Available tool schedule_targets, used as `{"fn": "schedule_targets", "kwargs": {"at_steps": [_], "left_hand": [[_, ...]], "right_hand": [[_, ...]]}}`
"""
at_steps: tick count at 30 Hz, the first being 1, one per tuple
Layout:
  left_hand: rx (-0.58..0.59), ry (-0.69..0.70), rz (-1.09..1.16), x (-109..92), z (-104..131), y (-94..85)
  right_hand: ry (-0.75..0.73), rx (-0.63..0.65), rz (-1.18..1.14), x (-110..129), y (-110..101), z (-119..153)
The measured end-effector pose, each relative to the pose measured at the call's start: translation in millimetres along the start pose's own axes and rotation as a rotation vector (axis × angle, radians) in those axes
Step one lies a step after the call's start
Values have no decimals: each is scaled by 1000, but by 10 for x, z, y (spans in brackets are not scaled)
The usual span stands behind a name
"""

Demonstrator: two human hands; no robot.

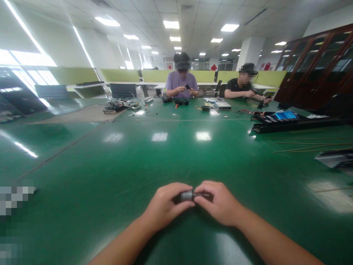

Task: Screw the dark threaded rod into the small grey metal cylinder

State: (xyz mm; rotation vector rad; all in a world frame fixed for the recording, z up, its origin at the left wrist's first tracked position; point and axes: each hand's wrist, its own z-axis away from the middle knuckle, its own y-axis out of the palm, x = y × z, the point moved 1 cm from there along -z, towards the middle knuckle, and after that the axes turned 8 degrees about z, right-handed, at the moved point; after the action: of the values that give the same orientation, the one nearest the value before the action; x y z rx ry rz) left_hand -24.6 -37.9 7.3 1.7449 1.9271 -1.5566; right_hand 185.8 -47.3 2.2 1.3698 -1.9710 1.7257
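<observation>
Just above the green tabletop, low in the middle of the head view, is a small grey metal cylinder with a thin dark shaft pointing right. It lies level between my two hands. My left hand is closed on the cylinder, thumb and fingers gripping its upper and lower sides. With thumb and fingertips, my right hand pinches the shaft close to where it leaves the cylinder. The shaft's far end shows inside the curl of that hand. Exactly what kind of part this is, I cannot make out.
Green table surrounds my hands. Thin rods and a black tray with a blue part lie at right. Electronic parts and a white box sit across the table, before two seated people. A blurred patch covers the left edge.
</observation>
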Motion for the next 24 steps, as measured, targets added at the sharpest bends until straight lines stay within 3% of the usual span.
{"fn": "schedule_targets", "kwargs": {"at_steps": [24], "left_hand": [[-46, 11, -33, 9, 16, 19]], "right_hand": [[-18, -26, 1, -33, 3, -4]]}}
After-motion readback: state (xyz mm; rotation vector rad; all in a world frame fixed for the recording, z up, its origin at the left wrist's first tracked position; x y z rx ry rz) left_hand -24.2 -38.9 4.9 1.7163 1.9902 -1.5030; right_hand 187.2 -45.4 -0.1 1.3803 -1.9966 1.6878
